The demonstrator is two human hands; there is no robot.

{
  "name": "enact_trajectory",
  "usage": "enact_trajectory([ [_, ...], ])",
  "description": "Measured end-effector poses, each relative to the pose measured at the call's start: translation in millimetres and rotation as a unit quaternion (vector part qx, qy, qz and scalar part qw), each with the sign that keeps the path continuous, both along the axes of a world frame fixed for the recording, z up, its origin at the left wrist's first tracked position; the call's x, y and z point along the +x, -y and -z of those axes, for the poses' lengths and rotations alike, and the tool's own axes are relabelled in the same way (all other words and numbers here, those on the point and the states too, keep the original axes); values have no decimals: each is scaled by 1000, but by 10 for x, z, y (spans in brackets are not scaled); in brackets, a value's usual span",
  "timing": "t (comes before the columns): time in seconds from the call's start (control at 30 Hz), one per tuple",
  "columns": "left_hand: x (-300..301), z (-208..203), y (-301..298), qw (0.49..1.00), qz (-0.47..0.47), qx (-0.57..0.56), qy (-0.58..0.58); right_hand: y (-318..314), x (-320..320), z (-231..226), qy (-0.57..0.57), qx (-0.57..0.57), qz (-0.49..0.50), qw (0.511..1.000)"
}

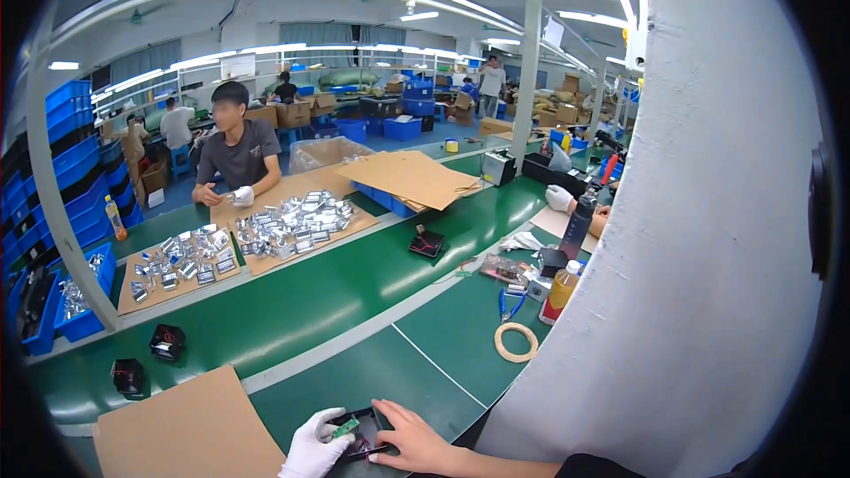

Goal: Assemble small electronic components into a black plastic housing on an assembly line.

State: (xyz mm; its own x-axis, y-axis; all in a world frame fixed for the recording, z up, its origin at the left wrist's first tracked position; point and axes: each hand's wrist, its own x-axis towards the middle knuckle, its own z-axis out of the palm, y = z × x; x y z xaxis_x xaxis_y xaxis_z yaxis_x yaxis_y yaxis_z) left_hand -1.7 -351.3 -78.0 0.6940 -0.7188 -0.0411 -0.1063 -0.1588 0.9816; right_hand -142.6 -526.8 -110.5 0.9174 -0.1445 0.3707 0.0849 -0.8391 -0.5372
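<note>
At the lower edge, my left hand, in a white glove, pinches a small green circuit board at the opening of a black plastic housing. My bare right hand holds the right side of that housing, fingers over its rim. Some thin reddish wire shows inside, though the hands hide much of the interior. A brown cardboard sheet lies left of my hands on the green bench.
A green conveyor carries black units with red wires. Blue pliers, a tape ring and bottles stand right, beside a white pillar. Across sits a co-worker behind silvery parts on cardboard.
</note>
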Motion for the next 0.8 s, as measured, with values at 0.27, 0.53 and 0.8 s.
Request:
enact_trajectory([
  [0.27, 108, 157, -236, 971, 114, -59, -201, 50, 187, -517, -130, 337, -111, 926],
  [0.53, 50, 46, -352, 992, 86, 64, 69, 268, 459, -180, -256, 344, -204, 880],
  [0.8, -6, -111, -385, 980, 102, 150, 87, 173, 406, -329, -162, -4, -191, 968],
])
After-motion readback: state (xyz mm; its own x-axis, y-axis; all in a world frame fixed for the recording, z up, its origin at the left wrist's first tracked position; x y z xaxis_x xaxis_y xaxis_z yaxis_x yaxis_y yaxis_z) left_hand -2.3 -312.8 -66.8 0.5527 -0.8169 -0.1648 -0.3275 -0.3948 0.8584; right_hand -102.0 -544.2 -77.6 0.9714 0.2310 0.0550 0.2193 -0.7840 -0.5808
